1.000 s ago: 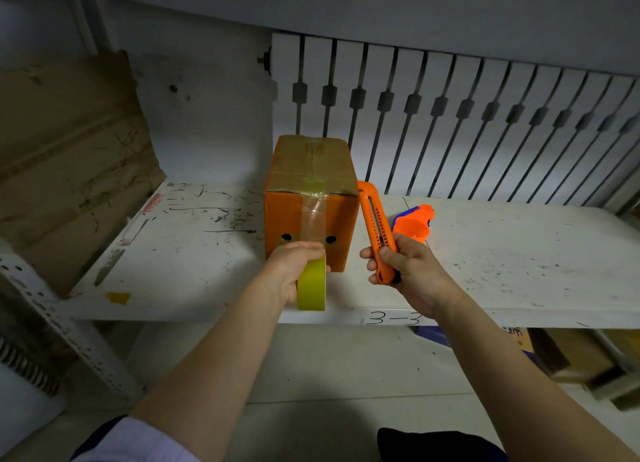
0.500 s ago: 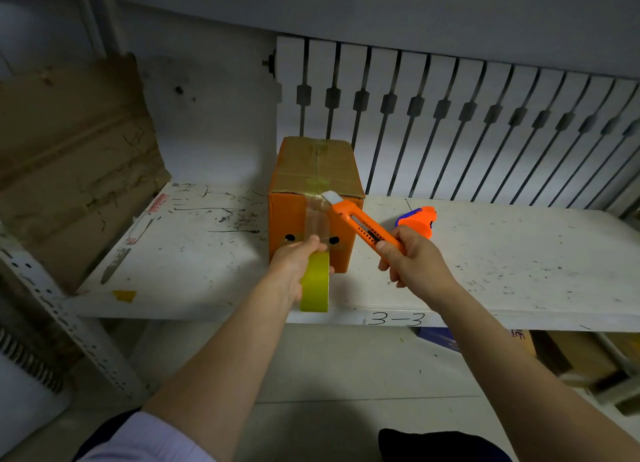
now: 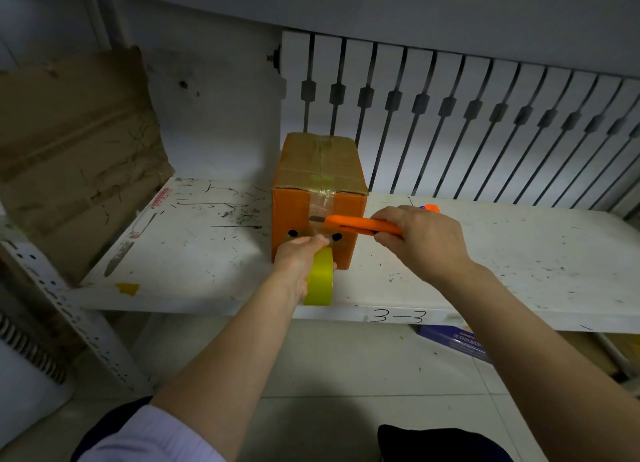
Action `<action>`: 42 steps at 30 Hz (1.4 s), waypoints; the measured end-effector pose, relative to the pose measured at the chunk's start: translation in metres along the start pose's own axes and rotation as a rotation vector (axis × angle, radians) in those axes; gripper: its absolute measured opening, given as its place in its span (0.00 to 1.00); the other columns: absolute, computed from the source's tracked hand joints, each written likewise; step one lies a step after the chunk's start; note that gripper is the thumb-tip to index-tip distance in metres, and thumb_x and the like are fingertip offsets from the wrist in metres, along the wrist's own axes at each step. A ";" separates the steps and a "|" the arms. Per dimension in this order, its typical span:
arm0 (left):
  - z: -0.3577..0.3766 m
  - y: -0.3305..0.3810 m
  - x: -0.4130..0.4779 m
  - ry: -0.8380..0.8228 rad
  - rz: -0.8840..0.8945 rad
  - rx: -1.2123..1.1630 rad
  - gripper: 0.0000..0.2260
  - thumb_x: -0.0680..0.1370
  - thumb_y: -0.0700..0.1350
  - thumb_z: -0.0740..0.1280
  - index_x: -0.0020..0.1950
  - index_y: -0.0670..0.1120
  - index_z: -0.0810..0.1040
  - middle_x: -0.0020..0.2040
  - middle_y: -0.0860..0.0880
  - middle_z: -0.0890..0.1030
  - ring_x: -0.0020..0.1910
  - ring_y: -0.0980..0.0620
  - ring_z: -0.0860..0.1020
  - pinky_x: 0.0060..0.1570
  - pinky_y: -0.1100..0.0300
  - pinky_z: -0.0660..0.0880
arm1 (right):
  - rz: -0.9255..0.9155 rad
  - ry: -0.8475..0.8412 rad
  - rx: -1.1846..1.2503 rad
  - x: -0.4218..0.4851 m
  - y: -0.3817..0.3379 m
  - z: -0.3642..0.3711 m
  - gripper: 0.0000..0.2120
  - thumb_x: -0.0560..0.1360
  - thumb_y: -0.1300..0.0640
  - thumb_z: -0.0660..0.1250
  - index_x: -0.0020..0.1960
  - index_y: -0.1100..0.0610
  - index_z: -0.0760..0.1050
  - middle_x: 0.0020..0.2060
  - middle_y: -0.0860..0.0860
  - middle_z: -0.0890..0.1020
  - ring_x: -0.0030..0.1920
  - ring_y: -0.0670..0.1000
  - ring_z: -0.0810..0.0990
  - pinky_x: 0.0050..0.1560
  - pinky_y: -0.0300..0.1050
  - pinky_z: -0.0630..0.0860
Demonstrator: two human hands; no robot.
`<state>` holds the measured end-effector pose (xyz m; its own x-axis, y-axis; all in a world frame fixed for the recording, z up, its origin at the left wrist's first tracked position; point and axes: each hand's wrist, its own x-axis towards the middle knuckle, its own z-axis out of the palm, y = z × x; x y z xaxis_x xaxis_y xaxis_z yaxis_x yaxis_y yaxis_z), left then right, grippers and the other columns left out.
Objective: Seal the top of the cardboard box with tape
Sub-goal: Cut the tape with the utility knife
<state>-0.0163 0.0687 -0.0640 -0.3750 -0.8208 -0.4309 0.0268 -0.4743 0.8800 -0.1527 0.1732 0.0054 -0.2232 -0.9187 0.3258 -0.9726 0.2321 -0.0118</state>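
An orange cardboard box [image 3: 290, 215] stands on the white shelf [image 3: 485, 264], its brown top closed, with clear tape along the top seam and down the front face. My left hand [image 3: 299, 255] grips a yellow-green tape roll [image 3: 319, 281] just below the box front, and the tape strip runs up to the box. My right hand [image 3: 420, 239] holds an orange utility knife [image 3: 362, 225] level across the front face. Its blade tip lies on the tape strip.
Flattened brown cardboard [image 3: 69, 149] leans at the left of the shelf. An orange-and-blue object [image 3: 429, 208] peeks out behind my right hand. A slatted white panel [image 3: 485, 115] backs the shelf. A yellow tape scrap [image 3: 128, 288] sticks near the front left edge. Boxes lie on the floor below.
My right hand swung the knife from upright beside the box to level across its front, blade now on the tape strip. My left hand kept hold of the roll.
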 end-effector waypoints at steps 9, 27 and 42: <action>0.002 -0.003 0.004 0.060 0.041 0.029 0.13 0.73 0.46 0.70 0.55 0.43 0.80 0.55 0.41 0.82 0.52 0.39 0.81 0.58 0.43 0.76 | -0.016 -0.005 -0.078 0.004 -0.012 -0.003 0.14 0.78 0.45 0.57 0.62 0.44 0.72 0.50 0.49 0.81 0.49 0.53 0.79 0.42 0.46 0.74; 0.002 -0.006 0.009 0.099 0.052 0.025 0.04 0.71 0.47 0.72 0.44 0.49 0.80 0.56 0.41 0.82 0.56 0.39 0.79 0.61 0.43 0.74 | -0.001 -0.016 -0.144 0.006 -0.011 -0.001 0.14 0.78 0.46 0.58 0.62 0.46 0.72 0.49 0.50 0.81 0.49 0.53 0.79 0.42 0.47 0.76; -0.008 -0.015 0.009 0.101 0.020 0.018 0.11 0.73 0.46 0.70 0.53 0.44 0.78 0.55 0.40 0.82 0.54 0.39 0.80 0.58 0.41 0.76 | 0.051 -0.073 -0.103 0.000 -0.010 0.003 0.15 0.78 0.46 0.59 0.63 0.44 0.71 0.51 0.49 0.80 0.50 0.52 0.79 0.43 0.45 0.75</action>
<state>-0.0126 0.0659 -0.0822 -0.2792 -0.8585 -0.4302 0.0165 -0.4522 0.8917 -0.1435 0.1695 0.0025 -0.2802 -0.9247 0.2577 -0.9489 0.3074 0.0714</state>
